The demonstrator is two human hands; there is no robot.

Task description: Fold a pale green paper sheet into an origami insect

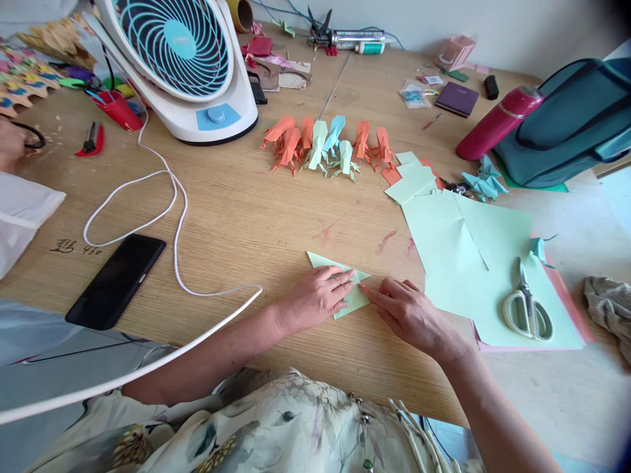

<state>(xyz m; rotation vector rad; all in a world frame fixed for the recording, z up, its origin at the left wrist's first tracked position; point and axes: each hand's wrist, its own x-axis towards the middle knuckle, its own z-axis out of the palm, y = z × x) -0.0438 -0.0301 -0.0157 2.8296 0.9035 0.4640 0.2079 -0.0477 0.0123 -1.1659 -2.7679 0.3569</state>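
A folded sheet of pale green paper (355,299) lies on the wooden table in front of me, with pointed corners sticking out around my hands. My left hand (323,292) rests flat on it, fingers stretched out and slightly apart. From the right, my right hand (411,312) meets the paper's right edge with its forefinger tip. The other fingers of that hand are curled in, and its thumb is partly hidden. To the right, white-handled scissors (527,309) lie on large pale green sheets (453,282).
Beyond my hands stand several folded paper figures (318,144) in orange, green and blue. A fan (217,118), a white cable (185,197) and a black phone (117,282) are on the left. A pink flask (500,125) leans by a teal bag (566,125). Another person's hand (10,144) shows far left.
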